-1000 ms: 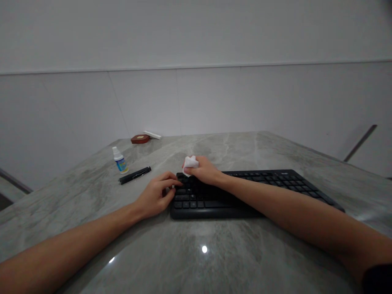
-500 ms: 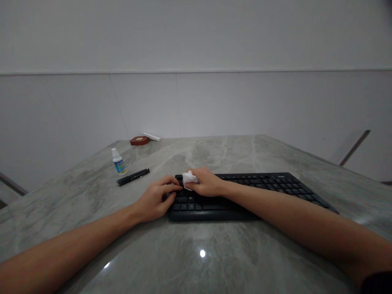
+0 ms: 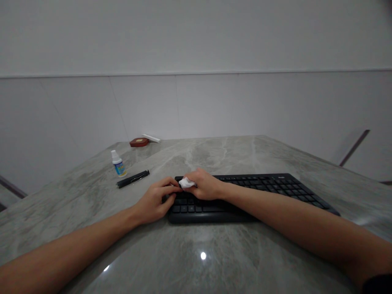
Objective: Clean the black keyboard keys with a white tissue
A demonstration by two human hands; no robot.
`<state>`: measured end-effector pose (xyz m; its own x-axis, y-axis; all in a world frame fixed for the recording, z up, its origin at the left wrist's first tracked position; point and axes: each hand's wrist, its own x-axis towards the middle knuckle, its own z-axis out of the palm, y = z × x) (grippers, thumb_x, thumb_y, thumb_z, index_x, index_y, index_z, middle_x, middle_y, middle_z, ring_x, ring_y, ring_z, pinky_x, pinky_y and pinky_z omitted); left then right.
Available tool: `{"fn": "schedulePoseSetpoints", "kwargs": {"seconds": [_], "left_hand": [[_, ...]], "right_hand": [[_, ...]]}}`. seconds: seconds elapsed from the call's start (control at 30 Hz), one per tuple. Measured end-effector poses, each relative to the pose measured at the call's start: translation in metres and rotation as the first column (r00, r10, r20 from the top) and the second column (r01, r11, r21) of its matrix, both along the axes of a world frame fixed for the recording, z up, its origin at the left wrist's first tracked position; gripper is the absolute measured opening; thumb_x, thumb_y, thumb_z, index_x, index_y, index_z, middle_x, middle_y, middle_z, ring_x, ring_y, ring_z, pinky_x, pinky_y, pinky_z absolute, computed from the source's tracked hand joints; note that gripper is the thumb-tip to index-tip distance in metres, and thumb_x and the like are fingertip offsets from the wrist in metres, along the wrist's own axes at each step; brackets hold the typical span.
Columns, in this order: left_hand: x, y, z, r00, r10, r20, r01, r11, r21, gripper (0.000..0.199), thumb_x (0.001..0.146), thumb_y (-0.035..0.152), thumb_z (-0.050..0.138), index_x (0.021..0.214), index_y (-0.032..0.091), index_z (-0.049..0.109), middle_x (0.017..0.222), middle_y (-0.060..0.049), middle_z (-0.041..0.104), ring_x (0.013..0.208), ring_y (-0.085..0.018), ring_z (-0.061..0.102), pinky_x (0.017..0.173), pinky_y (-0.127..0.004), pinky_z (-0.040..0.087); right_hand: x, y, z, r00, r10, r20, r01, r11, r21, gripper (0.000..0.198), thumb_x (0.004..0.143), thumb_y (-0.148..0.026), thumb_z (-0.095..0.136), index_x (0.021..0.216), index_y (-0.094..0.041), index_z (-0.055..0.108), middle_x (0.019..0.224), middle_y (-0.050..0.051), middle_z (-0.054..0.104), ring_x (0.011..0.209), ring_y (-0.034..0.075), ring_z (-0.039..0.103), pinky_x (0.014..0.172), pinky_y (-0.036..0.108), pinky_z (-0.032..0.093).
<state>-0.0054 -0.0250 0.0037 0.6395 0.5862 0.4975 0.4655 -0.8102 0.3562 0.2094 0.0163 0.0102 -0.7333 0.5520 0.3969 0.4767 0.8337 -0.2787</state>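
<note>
A black keyboard lies on the grey marbled table. My right hand is closed around a crumpled white tissue and presses it to the keys at the keyboard's upper left. At the left end, my left hand grips the keyboard with bent fingers over its edge. Its fingertips come close to the tissue. My right forearm crosses above the keyboard and covers part of its lower right.
Left of the keyboard lies a slim black object, perhaps a folded tool. Behind it stands a small white spray bottle with a blue label. A reddish-brown case and a white flat piece sit by the wall.
My right hand has shifted slightly left with the tissue, which now looks flatter and nearer my left fingertips. My left hand stays at the keyboard's left end.
</note>
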Motion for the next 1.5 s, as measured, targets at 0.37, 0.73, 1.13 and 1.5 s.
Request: {"fn": "schedulePoseSetpoints", "kwargs": {"seconds": [0.37, 0.73, 1.13, 1.5], "left_hand": [[0.0011, 0.0002, 0.0009, 1.0, 0.018, 0.025, -0.018, 1.0, 0.004, 0.027, 0.086, 0.01, 0.044, 0.095, 0.016, 0.069, 0.098, -0.007, 0.064, 0.085, -0.017, 0.062, 0.078, -0.03, 0.051], [0.0011, -0.0015, 0.0018, 0.999, 0.036, 0.03, -0.036, 0.999, -0.004, 0.027, 0.087, 0.011, 0.044, 0.094, 0.017, 0.069, 0.095, -0.006, 0.065, 0.082, -0.015, 0.061, 0.07, -0.026, 0.05], [0.0014, -0.0001, 0.0016, 0.999, 0.041, 0.031, -0.04, 0.998, -0.048, 0.026, 0.084, 0.011, 0.045, 0.093, 0.017, 0.069, 0.097, -0.007, 0.065, 0.085, -0.017, 0.061, 0.077, -0.03, 0.051], [0.001, -0.0009, 0.0014, 0.999, 0.046, 0.015, -0.045, 0.997, -0.058, 0.027, 0.084, 0.011, 0.045, 0.096, 0.018, 0.069, 0.096, -0.006, 0.064, 0.082, -0.016, 0.06, 0.071, -0.028, 0.05]], "right_hand": [[-0.0016, -0.0021, 0.0014, 0.999, -0.046, -0.001, 0.046, 0.999, 0.02, 0.011, 0.085, -0.018, 0.057, 0.075, -0.016, 0.06, 0.071, 0.003, 0.064, 0.067, 0.014, 0.054, 0.066, 0.025, 0.035], [0.0012, -0.0011, -0.0001, 0.975, -0.188, -0.122, 0.175, 0.979, -0.106, 0.007, 0.08, -0.018, 0.06, 0.074, -0.017, 0.06, 0.066, 0.0, 0.06, 0.061, 0.012, 0.051, 0.059, 0.023, 0.032], [-0.0019, -0.0015, -0.0009, 0.989, -0.088, -0.119, 0.078, 0.993, -0.092, 0.009, 0.08, -0.016, 0.059, 0.071, -0.017, 0.06, 0.064, -0.002, 0.058, 0.06, 0.011, 0.049, 0.058, 0.023, 0.03], [0.0003, -0.0028, 0.0005, 0.977, -0.178, -0.118, 0.168, 0.982, -0.087, 0.009, 0.079, -0.019, 0.061, 0.071, -0.018, 0.058, 0.061, -0.002, 0.055, 0.057, 0.011, 0.047, 0.057, 0.024, 0.029]]}}
